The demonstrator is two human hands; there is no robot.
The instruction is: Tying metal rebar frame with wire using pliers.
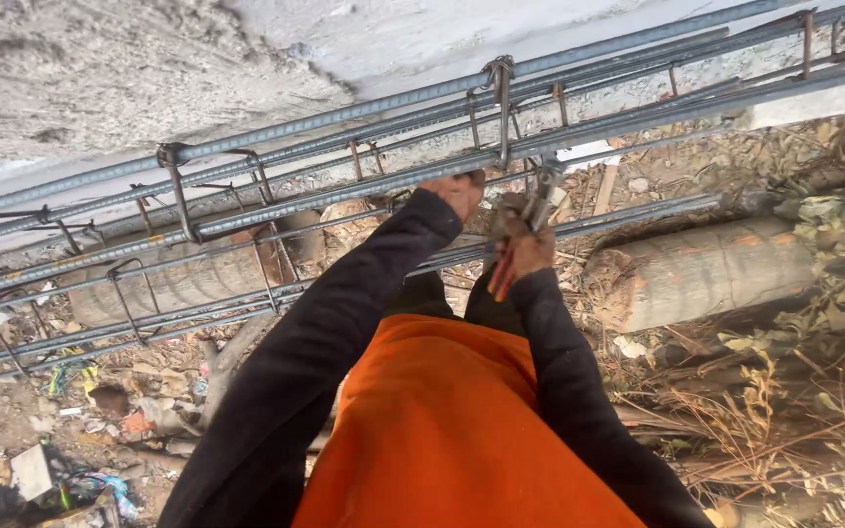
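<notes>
Near the frame's centre, your left hand (458,192) clamps a rebar (344,191) steady while your right hand (523,249) squeezes red-handled pliers (530,223) at the stirrup (501,108) joint.

Soft even daylight, no hard shadows, pale upper wall slightly washed out, mild wide-angle bending at edges

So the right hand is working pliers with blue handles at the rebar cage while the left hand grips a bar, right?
Not quite: the head view shows the pliers in the right hand have red handles, not blue. The left hand does grip a bar of the rebar cage.
</notes>
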